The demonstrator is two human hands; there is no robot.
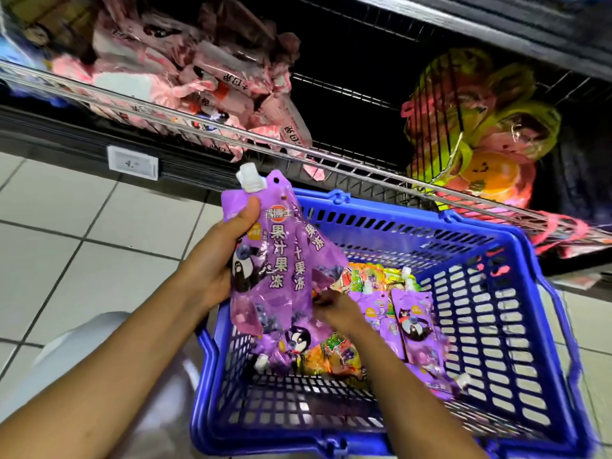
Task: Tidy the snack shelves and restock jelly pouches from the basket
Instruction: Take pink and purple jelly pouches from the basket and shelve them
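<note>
Pale floor tiles [66, 226] run under a wire shelf [231, 134] stocked with pink packs [198, 81]; a blue basket [496, 309] sits near, below it. Left hand [215, 260] grips a fan of purple pouches [275, 260], thumb across the top one. Their long axes run near to far, white spout [248, 177] pointing far toward the shelf. Right hand [337, 309] reaches into the basket, fingers curled among pouches; whether it holds one I cannot tell. The slick, overlapping pouches could slide out of the one-handed grip and drop back.
</note>
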